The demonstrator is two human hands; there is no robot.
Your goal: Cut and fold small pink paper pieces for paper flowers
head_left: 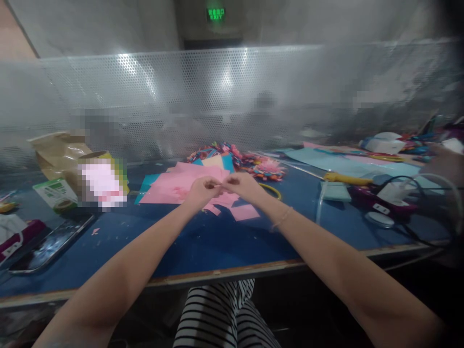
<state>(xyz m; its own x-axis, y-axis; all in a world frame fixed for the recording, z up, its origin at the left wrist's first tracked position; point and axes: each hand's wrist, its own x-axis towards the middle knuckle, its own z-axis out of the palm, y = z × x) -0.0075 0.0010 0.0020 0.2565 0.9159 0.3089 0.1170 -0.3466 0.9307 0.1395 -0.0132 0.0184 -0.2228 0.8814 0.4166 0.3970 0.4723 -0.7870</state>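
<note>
My left hand (203, 191) and my right hand (243, 186) meet above the table, fingers closed in a pinch with the tips almost touching. What they pinch is too small and blurred to name. Directly behind and beneath them spreads a pile of pink paper sheets (168, 186), with a blue sheet (144, 186) showing at its left edge. A loose pink paper square (245, 212) lies just below my right hand. Colourful paper fringe bundles (266, 166) rest beyond the pile.
At left stand a brown paper bag (60, 152) and a yellow roll (121, 169), with a phone (50, 244) nearer me. A yellow-handled tool (348, 179), purple power strip (380, 203) and cables lie right. Light blue sheets (326, 162) lie behind. A perforated metal screen (217, 96) borders the blue table (224, 246).
</note>
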